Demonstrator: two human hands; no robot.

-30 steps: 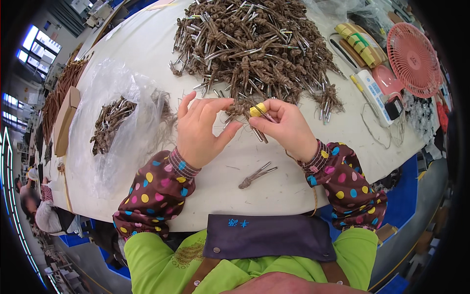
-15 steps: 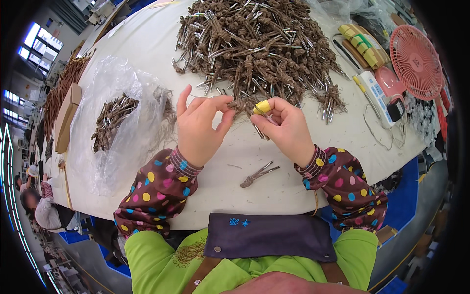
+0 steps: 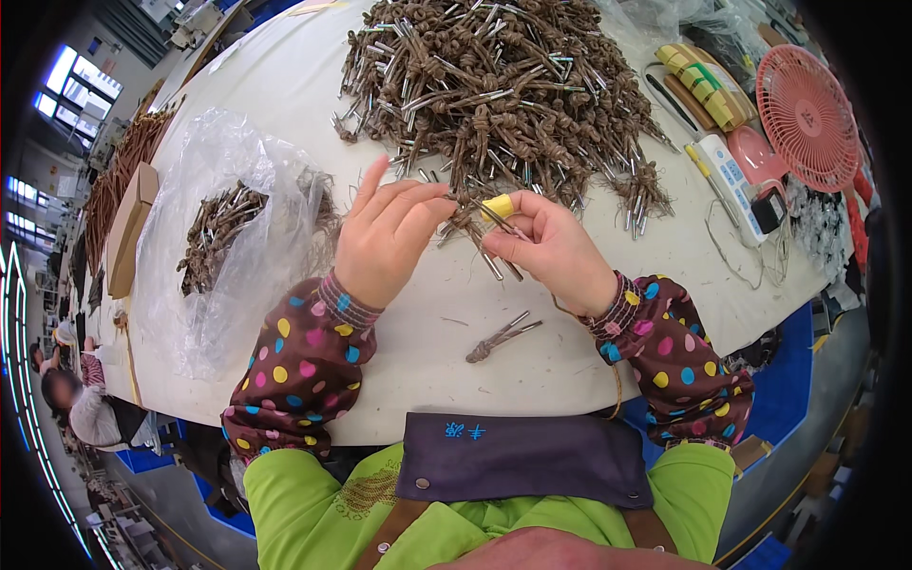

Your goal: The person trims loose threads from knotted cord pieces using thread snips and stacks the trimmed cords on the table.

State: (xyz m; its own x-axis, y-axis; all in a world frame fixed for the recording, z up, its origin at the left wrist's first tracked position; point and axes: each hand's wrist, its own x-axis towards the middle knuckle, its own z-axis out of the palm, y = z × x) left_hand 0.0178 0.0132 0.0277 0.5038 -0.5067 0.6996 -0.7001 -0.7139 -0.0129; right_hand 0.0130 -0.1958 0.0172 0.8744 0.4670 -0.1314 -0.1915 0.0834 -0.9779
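In front of the large pile of knotted brown cords (image 3: 503, 85) with silver metal tips, my hands meet over the white table. With thumb and index finger closed, my left hand (image 3: 385, 237) pinches the top of one knotted brown cord (image 3: 464, 218), its other fingers raised. My right hand (image 3: 560, 249), a yellow wrap (image 3: 496, 206) round its index finger, grips a thin dark metal tool (image 3: 503, 224) against that cord; the tool's exact kind is unclear. The cord's metal tips point down toward me. Nearer to me lies a single knotted cord (image 3: 502, 339).
To the left, a clear plastic bag (image 3: 252, 285) holds more brown cords, beside a cardboard box (image 3: 131, 228). At right are a pink fan (image 3: 807, 119), a white power strip (image 3: 730, 190) and a yellow-wrapped bundle (image 3: 708, 87). Someone sits at far left.
My left hand has turned, its fingers coming closer together over the knot. The cord's metal tips have swung slightly down and left, and my right hand has shifted a little.
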